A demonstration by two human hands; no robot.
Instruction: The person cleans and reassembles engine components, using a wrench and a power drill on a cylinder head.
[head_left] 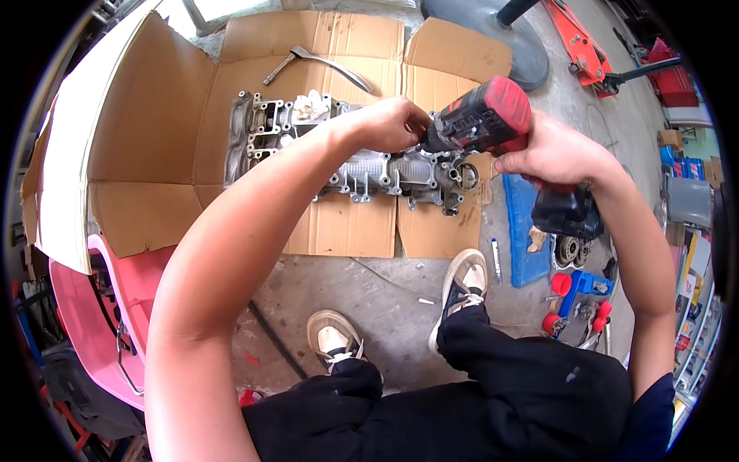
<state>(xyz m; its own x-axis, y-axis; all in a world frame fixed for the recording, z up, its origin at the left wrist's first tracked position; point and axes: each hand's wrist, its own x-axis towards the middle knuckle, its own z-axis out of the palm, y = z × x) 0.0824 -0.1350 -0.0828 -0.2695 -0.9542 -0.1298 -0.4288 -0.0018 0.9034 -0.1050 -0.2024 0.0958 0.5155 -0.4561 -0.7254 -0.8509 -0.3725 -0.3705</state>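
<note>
Head view: right hand (556, 154) grips the handle of a red-and-black cordless impact driver (493, 119), fingers wrapped tight around it, battery pack hanging below the fist. Left hand (392, 123) is curled around the nose of the tool, fingers closed at the bit end, steadying it (the bit itself is hidden under the hand, can't see which fastener it's on).

Driver points left and down into a grey cast aluminium engine part (346, 158). It lies flat and lengthwise on flattened cardboard (154, 115) on the concrete floor, just ahead of the person's shoes. A white rag (311, 104) sits on the casting near its left end.

To do this step well, my read: keep the tool axis square to the bolt head, push in line, short trigger bursts. The left hand is very close to the spinning end, so grip the collar, not the socket. The casting is unclamped, so it may walk on the cardboard under torque.

Around: a long bent metal bar (323, 65) on the cardboard behind the casting, a blue tray (523, 223) to the right of it, a pink plastic chair (115, 308) at lower left, an orange floor jack (577, 42) at top right.
</note>
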